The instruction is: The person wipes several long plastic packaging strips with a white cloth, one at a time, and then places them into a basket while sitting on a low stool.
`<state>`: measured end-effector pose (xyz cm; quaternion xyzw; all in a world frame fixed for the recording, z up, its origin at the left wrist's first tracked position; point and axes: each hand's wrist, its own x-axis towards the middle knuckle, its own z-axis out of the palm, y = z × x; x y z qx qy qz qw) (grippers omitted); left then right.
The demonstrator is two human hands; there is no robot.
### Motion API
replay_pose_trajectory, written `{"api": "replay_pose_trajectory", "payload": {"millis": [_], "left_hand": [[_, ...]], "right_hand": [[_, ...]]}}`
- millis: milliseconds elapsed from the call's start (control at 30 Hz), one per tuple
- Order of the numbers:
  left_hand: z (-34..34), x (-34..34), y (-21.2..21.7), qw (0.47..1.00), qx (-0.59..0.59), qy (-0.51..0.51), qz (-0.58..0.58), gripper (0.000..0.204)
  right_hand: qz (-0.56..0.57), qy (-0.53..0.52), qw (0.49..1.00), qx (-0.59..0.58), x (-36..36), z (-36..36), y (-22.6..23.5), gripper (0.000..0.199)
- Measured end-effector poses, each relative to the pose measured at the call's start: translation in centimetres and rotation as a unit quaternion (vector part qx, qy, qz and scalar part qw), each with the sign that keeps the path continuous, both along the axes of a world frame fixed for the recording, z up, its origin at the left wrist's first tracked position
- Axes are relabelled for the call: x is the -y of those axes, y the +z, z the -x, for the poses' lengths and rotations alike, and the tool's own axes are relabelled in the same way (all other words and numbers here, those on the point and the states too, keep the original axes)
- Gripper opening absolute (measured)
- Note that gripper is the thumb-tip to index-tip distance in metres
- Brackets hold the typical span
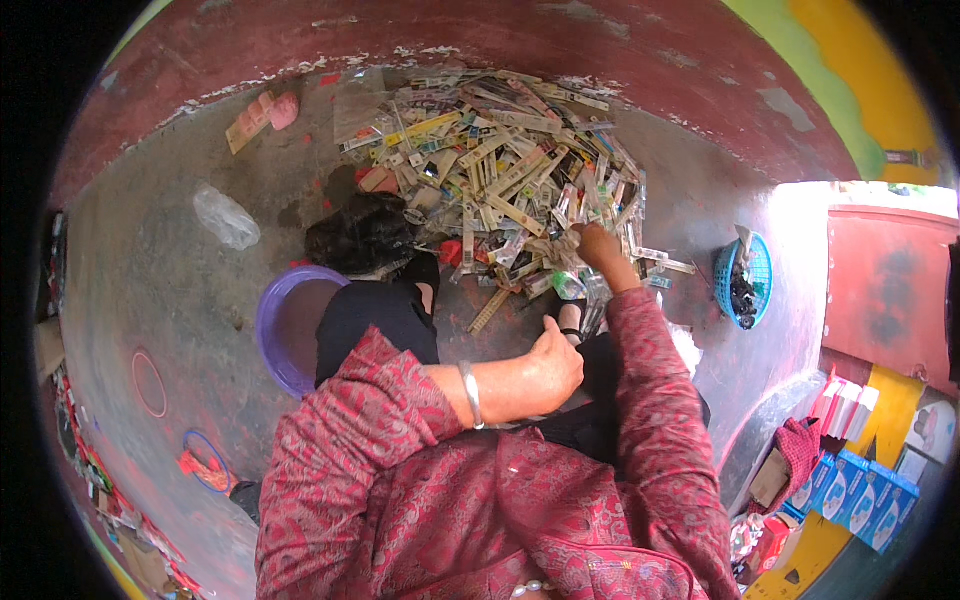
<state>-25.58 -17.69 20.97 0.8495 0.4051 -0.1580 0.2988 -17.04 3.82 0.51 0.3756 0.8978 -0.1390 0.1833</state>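
On the floor in front of me spreads a large heap of long, flat, ruler-like strips (515, 170), some in clear wrappers. My right hand (603, 250) reaches into its near right side. Its fingers are closed at a crumpled clear plastic wrapper (562, 255), which seems to be pinched in them. My left hand (555, 360), below a silver bangle, is held low before my knees. Its fingers are curled in with the thumb on top; what they hold, if anything, is hidden. Near my foot, a yellowish strip (488, 311) lies at the heap's edge.
A purple basin (275, 335) stands by my left knee, with a black plastic bag (362, 235) beyond it. At the right is a blue basket (762, 280) with dark things inside. A clear bag (226, 216) lies at left. Blue boxes (860, 497) stand at lower right.
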Motion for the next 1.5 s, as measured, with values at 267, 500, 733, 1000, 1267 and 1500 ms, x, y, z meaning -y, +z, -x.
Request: {"api": "replay_pose_trajectory", "payload": {"millis": [267, 500, 733, 1000, 1267, 1500], "left_hand": [[2.0, 0.6, -1.3, 0.993, -0.064, 0.071, -0.073, 0.034], [2.1, -0.5, 0.1, 0.999, -0.01, 0.029, -0.021, 0.027], [2.2, -3.4, 0.0, 0.874, 0.073, 0.317, -0.36, 0.069], [10.1, -5.7, 2.2, 0.73, 0.46, 0.481, -0.158, 0.09], [9.8, -6.0, 3.3, 0.657, 0.571, 0.493, -0.017, 0.018], [9.8, -8.0, 3.1, 0.5, 0.73, 0.466, 0.023, 0.019]], "right_hand": [[-0.036, -0.205, 0.975, -0.084, 4.8, -1.4, -9.9, 0.023], [0.299, -0.391, 0.796, -0.352, -3.2, -3.9, -5.0, 0.018], [0.235, -0.286, 0.826, -0.426, -3.6, -0.8, 12.4, 0.03], [0.21, -0.087, 0.779, -0.584, 6.4, 2.9, 25.4, 0.037], [0.456, -0.223, 0.455, -0.731, 5.5, 1.1, 26.6, 0.029], [0.274, -0.342, 0.503, -0.745, 2.2, -2.4, 25.9, 0.018]]}}
